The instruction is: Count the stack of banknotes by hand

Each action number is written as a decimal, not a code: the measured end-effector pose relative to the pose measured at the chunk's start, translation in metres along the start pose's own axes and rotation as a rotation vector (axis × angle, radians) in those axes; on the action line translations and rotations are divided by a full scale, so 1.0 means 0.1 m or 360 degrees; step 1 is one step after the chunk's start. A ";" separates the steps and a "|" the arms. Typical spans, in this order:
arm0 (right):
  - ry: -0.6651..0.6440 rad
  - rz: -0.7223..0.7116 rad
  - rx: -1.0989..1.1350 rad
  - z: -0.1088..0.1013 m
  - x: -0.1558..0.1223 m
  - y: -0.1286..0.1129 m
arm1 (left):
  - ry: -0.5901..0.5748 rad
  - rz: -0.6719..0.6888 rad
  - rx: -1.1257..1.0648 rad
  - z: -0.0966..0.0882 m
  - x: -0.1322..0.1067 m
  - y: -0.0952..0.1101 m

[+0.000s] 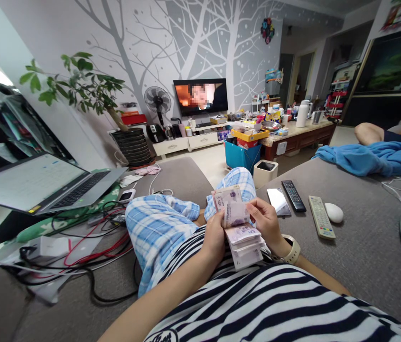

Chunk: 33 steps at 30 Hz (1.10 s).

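Observation:
A stack of purple-tinted banknotes (pixel 245 244) is gripped near its middle by my left hand (pixel 215 236), above my lap. Some notes fan downward below the fingers, and others stick up beyond them. My right hand (pixel 266 224), with a pale watch (pixel 292 249) on its wrist, pinches the right edge of one banknote (pixel 236 213) that is folded over the stack. Blue plaid trousers (pixel 163 225) cover my crossed legs beneath the money. The number of notes cannot be made out.
Right of me on the grey sofa lie a phone (pixel 278 201), a black remote (pixel 293 195), a beige remote (pixel 321 217) and a white mouse (pixel 334 213). A laptop (pixel 79 190) and tangled cables (pixel 93 270) are at left. Another person's leg (pixel 371 133) shows beside a blue blanket (pixel 367 156).

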State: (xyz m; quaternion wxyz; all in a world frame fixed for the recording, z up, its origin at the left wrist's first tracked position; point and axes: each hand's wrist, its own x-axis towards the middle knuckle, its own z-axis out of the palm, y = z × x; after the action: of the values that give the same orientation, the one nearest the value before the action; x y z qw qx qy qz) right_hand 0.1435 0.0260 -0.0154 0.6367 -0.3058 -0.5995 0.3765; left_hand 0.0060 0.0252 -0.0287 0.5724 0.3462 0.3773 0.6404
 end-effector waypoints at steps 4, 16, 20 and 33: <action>0.0000 0.0012 -0.0001 0.00 0.00 0.01 | 0.0049 0.0006 0.0007 0.02 -0.02 0.02; -0.0028 0.0042 -0.0008 -0.01 -0.02 0.00 | 0.0084 0.0004 0.0042 0.03 -0.03 0.04; -0.0042 0.0062 0.0000 -0.01 -0.02 -0.02 | 0.0094 -0.0015 0.0049 0.05 -0.05 0.07; -0.0490 0.0156 0.0101 -0.15 -0.01 -0.36 | 0.0011 0.0005 -0.0086 0.05 -0.08 0.08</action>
State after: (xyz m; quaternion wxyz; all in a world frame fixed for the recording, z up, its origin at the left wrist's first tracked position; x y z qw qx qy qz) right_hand 0.1624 0.0068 0.0125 0.5273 -0.2532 -0.6622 0.4683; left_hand 0.0075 0.0172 -0.0189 0.5792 0.3289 0.3613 0.6525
